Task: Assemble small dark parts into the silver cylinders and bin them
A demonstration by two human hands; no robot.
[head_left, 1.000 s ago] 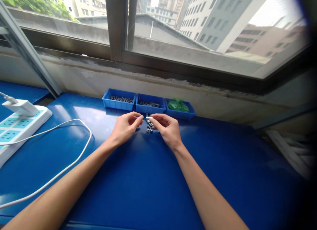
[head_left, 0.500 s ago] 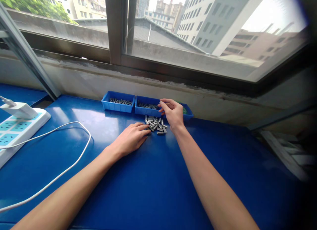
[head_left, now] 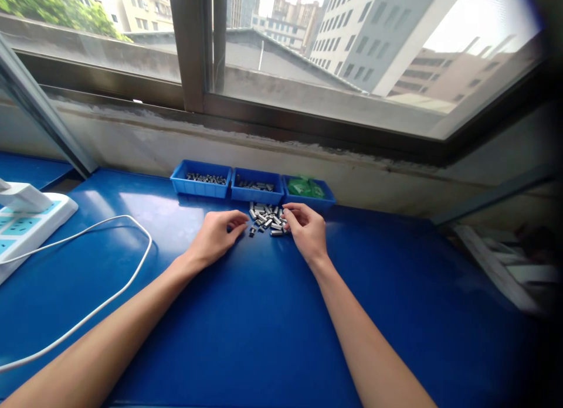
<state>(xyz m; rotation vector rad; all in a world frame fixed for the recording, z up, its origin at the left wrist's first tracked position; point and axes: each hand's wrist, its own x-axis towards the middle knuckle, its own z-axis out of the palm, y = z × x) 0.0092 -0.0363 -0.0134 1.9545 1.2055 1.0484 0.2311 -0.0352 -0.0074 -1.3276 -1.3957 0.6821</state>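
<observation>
A loose pile of small metal cylinders (head_left: 266, 216) lies on the blue table, with a few tiny dark pieces (head_left: 252, 232) at its near left edge. My left hand (head_left: 221, 235) is just left of the pile, fingers curved and a gap showing between them and the thumb; I see nothing in it. At the right edge of the pile is my right hand (head_left: 308, 231), thumb and forefinger drawn together. Whatever those fingertips may hold is too small or hidden to make out.
Behind the pile stand three blue bins: a left bin (head_left: 200, 188) with small metal parts, a middle bin (head_left: 256, 195) with cylinders, and a right bin (head_left: 310, 201) with a green plastic bag (head_left: 305, 187). A white power strip (head_left: 37, 235) and cable (head_left: 147, 244) lie left.
My right hand has come down from the middle bin to the pile's right edge. My left hand has drawn back left, uncovering small dark pieces. The view has shifted slightly.
</observation>
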